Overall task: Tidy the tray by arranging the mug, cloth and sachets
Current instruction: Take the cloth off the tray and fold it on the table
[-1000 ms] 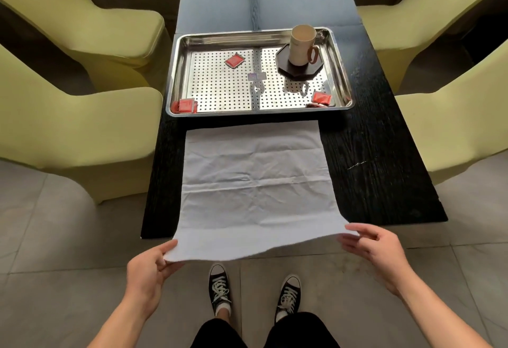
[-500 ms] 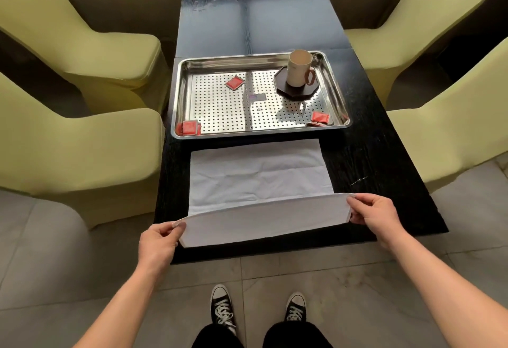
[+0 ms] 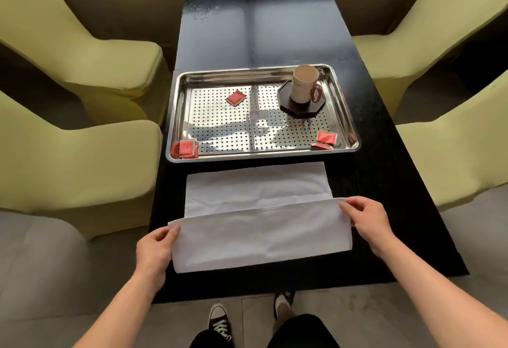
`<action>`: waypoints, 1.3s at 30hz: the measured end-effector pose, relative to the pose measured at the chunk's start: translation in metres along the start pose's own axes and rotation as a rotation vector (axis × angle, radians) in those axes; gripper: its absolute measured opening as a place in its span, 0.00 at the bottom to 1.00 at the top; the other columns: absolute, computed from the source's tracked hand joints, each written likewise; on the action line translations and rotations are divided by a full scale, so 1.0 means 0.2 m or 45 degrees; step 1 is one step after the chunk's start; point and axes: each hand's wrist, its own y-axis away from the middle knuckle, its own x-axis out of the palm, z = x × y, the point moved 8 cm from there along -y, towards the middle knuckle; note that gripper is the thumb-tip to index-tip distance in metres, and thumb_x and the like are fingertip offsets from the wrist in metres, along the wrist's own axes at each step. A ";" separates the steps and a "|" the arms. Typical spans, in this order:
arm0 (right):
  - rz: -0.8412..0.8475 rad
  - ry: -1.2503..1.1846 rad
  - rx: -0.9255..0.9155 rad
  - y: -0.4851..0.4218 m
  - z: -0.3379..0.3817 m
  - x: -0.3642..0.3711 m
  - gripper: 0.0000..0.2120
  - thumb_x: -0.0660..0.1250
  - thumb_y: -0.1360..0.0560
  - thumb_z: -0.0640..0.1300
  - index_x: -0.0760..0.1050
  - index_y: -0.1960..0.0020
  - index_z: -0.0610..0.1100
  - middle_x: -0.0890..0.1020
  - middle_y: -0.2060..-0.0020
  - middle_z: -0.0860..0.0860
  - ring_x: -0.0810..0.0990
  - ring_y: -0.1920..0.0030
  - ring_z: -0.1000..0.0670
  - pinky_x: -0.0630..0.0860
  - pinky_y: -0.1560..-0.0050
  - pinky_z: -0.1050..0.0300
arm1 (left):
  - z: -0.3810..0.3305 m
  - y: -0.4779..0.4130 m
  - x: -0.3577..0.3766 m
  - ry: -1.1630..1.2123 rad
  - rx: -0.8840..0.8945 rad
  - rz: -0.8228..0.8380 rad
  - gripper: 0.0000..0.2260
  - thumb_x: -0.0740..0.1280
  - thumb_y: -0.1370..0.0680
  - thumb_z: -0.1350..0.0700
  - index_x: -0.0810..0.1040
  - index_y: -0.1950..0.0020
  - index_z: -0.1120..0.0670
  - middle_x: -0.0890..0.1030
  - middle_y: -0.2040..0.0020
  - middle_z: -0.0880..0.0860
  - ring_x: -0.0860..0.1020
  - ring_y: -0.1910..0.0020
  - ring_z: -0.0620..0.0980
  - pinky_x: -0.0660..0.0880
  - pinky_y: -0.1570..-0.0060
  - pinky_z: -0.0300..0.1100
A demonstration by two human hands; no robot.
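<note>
A white cloth [image 3: 258, 210] lies on the black table, its near edge folded up and over toward the tray. My left hand [image 3: 155, 248] pinches the folded edge's left corner and my right hand [image 3: 362, 218] pinches its right corner. Behind the cloth sits a perforated steel tray [image 3: 192, 78]. A cream mug [image 3: 303, 83] with a brown handle stands on a dark octagonal coaster [image 3: 301, 104] at the tray's back right. Red sachets lie scattered in the tray: one at the back left [image 3: 235, 98], one at the front left corner [image 3: 187, 149], and two at the front right [image 3: 325, 138].
The black table [image 3: 384, 182] runs away from me between yellow-green armchairs on the left [image 3: 77, 169] and right [image 3: 453, 141]. My black-and-white shoes [image 3: 220, 323] stand on the grey tiled floor at the table's near edge.
Both hands have lifted the cloth's near edge, which hung off the table, and carried it forward over the cloth, making a fold. I have stepped closer to the table.
</note>
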 end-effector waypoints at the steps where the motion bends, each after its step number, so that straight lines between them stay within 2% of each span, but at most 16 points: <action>1: 0.037 0.047 -0.022 -0.06 0.02 0.02 0.04 0.72 0.24 0.47 0.84 0.55 0.54 0.86 0.58 0.55 0.84 0.52 0.52 0.81 0.52 0.52 | -0.01 -0.01 0.01 -0.009 0.010 -0.033 0.03 0.74 0.24 0.54 0.85 0.54 0.52 0.87 0.54 0.52 0.85 0.53 0.53 0.82 0.53 0.51; 4: 0.150 0.195 -0.066 -0.23 0.07 0.08 0.05 0.71 0.24 0.49 0.83 0.57 0.55 0.85 0.61 0.57 0.83 0.55 0.54 0.80 0.56 0.53 | -0.06 -0.05 0.05 -0.020 0.052 -0.170 0.04 0.74 0.24 0.53 0.85 0.58 0.51 0.87 0.59 0.49 0.84 0.55 0.51 0.80 0.57 0.48; 7: 0.205 0.224 -0.031 -0.37 0.11 0.11 0.05 0.70 0.23 0.49 0.83 0.58 0.52 0.85 0.59 0.53 0.83 0.55 0.49 0.82 0.53 0.46 | -0.13 -0.12 0.11 -0.012 0.096 -0.264 0.06 0.74 0.24 0.53 0.84 0.61 0.51 0.84 0.59 0.50 0.82 0.55 0.53 0.78 0.53 0.46; 9: 0.218 0.291 -0.018 -0.45 0.13 0.13 0.06 0.70 0.24 0.50 0.82 0.58 0.51 0.84 0.59 0.52 0.83 0.55 0.48 0.82 0.53 0.45 | -0.17 -0.16 0.15 -0.018 0.086 -0.305 0.07 0.74 0.24 0.54 0.83 0.62 0.51 0.84 0.59 0.52 0.81 0.56 0.54 0.79 0.50 0.50; 11: 0.218 0.390 -0.019 -0.51 0.15 0.15 0.07 0.71 0.24 0.50 0.81 0.60 0.51 0.84 0.61 0.52 0.82 0.57 0.49 0.81 0.54 0.46 | -0.20 -0.22 0.19 -0.036 0.058 -0.322 0.05 0.74 0.24 0.53 0.83 0.60 0.52 0.84 0.55 0.56 0.82 0.53 0.57 0.80 0.44 0.56; 14: 0.180 0.499 -0.012 -0.59 0.17 0.17 0.09 0.72 0.25 0.50 0.80 0.63 0.51 0.83 0.64 0.54 0.81 0.59 0.50 0.77 0.61 0.53 | -0.26 -0.32 0.26 -0.050 0.035 -0.327 0.04 0.74 0.24 0.54 0.83 0.58 0.52 0.85 0.51 0.59 0.83 0.49 0.60 0.79 0.42 0.60; 17: 0.077 0.559 0.011 -0.64 0.19 0.17 0.10 0.72 0.25 0.51 0.78 0.65 0.52 0.81 0.65 0.56 0.79 0.60 0.54 0.70 0.65 0.59 | -0.29 -0.41 0.31 -0.090 0.027 -0.311 0.05 0.75 0.25 0.54 0.85 0.55 0.55 0.85 0.56 0.55 0.82 0.54 0.56 0.80 0.48 0.52; 19: 0.008 0.545 0.065 -0.66 0.19 0.18 0.10 0.72 0.26 0.51 0.79 0.65 0.52 0.82 0.65 0.55 0.79 0.61 0.53 0.71 0.64 0.57 | -0.29 -0.46 0.32 -0.113 0.032 -0.326 0.06 0.75 0.25 0.54 0.85 0.54 0.57 0.82 0.62 0.52 0.79 0.61 0.50 0.77 0.56 0.44; 21: -0.044 0.532 0.101 -0.68 0.19 0.20 0.10 0.71 0.25 0.51 0.80 0.64 0.50 0.83 0.66 0.54 0.80 0.61 0.50 0.75 0.62 0.55 | -0.28 -0.49 0.32 -0.134 0.021 -0.354 0.04 0.76 0.26 0.54 0.83 0.59 0.54 0.81 0.65 0.48 0.77 0.65 0.45 0.74 0.62 0.39; 25: -0.148 0.477 0.136 -0.69 0.19 0.25 0.12 0.71 0.25 0.52 0.80 0.63 0.46 0.82 0.67 0.51 0.80 0.61 0.46 0.73 0.63 0.54 | -0.24 -0.53 0.31 -0.191 -0.001 -0.402 0.10 0.76 0.26 0.54 0.79 0.66 0.48 0.81 0.64 0.46 0.78 0.60 0.47 0.73 0.53 0.44; 30: -0.258 0.552 0.132 -0.70 0.19 0.29 0.17 0.68 0.23 0.55 0.78 0.63 0.43 0.81 0.67 0.49 0.78 0.62 0.43 0.68 0.67 0.56 | -0.23 -0.56 0.32 -0.256 -0.015 -0.483 0.13 0.74 0.25 0.53 0.78 0.69 0.48 0.79 0.67 0.46 0.76 0.63 0.50 0.72 0.61 0.41; 33: -0.282 0.621 0.124 -0.72 0.20 0.30 0.16 0.68 0.23 0.55 0.80 0.59 0.44 0.83 0.63 0.46 0.78 0.60 0.42 0.71 0.62 0.54 | -0.24 -0.56 0.33 -0.336 -0.002 -0.542 0.15 0.72 0.24 0.51 0.77 0.70 0.52 0.77 0.69 0.48 0.74 0.68 0.50 0.69 0.68 0.41; 37: -0.302 0.630 0.109 -0.74 0.20 0.29 0.12 0.69 0.24 0.54 0.83 0.54 0.45 0.85 0.57 0.43 0.81 0.54 0.37 0.72 0.59 0.53 | -0.29 -0.56 0.36 -0.567 0.080 -0.525 0.15 0.70 0.23 0.48 0.76 0.69 0.50 0.78 0.69 0.47 0.79 0.62 0.57 0.68 0.66 0.43; 39: -0.292 0.632 0.123 -0.74 0.19 0.28 0.13 0.69 0.24 0.55 0.82 0.54 0.45 0.84 0.58 0.44 0.81 0.54 0.38 0.71 0.58 0.53 | -0.31 -0.57 0.37 -0.651 0.095 -0.519 0.12 0.70 0.23 0.47 0.78 0.64 0.50 0.79 0.66 0.49 0.79 0.58 0.58 0.69 0.65 0.44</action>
